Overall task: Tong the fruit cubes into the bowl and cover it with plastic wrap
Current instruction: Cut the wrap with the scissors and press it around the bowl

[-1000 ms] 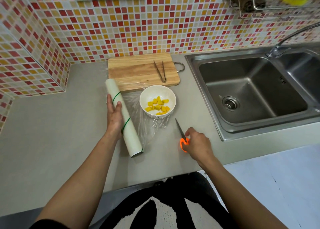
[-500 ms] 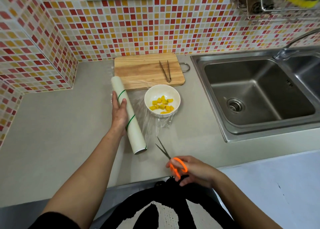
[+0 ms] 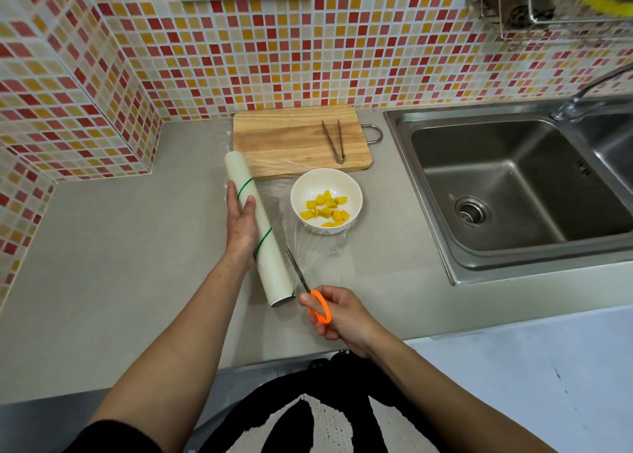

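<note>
A white bowl (image 3: 326, 182) holding several yellow fruit cubes (image 3: 325, 209) sits on a sheet of clear plastic wrap (image 3: 310, 247) pulled out across the counter. The wrap roll (image 3: 270, 257) lies to the bowl's left, and my left hand (image 3: 240, 221) presses down on it. My right hand (image 3: 337, 312) grips orange-handled scissors (image 3: 310, 293), whose blades point up along the roll's near end at the edge of the sheet. Metal tongs (image 3: 334, 141) lie on the wooden cutting board (image 3: 291, 141) behind the bowl.
A steel double sink (image 3: 507, 192) with a faucet (image 3: 579, 100) fills the right side. Mosaic tile walls close in the back and left. A wire rack (image 3: 548, 4) hangs at the top right. The counter's front edge runs just below my right hand.
My right hand took the scissors from the counter, pulled them toward me, then brought them up beside the roll's near end. The left hand stayed on the roll.
</note>
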